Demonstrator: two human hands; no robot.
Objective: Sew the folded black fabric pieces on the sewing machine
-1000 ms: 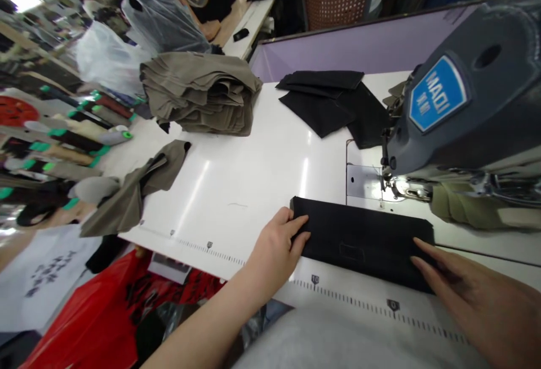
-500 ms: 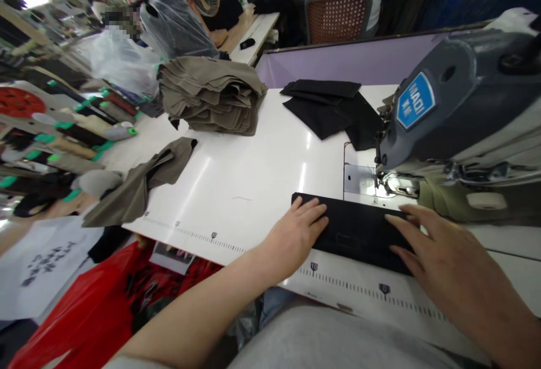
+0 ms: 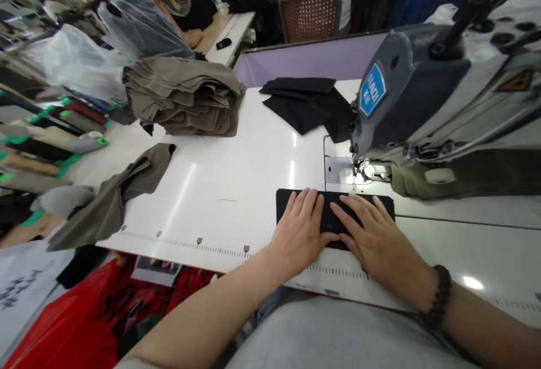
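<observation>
A folded black fabric piece lies flat on the white sewing table, near its front edge. My left hand rests on its left part, fingers stretched out over the cloth. On its right part lies my right hand, fingers spread and pressing down, the thumb close to the left thumb. Beyond the cloth, the sewing machine's needle and presser foot stand under the lit head. The fabric beneath my palms is hidden.
A stack of grey-brown fabric pieces and several black pieces lie at the back. A loose grey-brown piece hangs over the left edge. Thread cones stand at left. Olive cloth lies under the machine arm. Someone sits beyond on a chair.
My right hand has moved left along the black fabric, from its right end to beside my left hand, and now lies flat on it. The view has turned a little right.
</observation>
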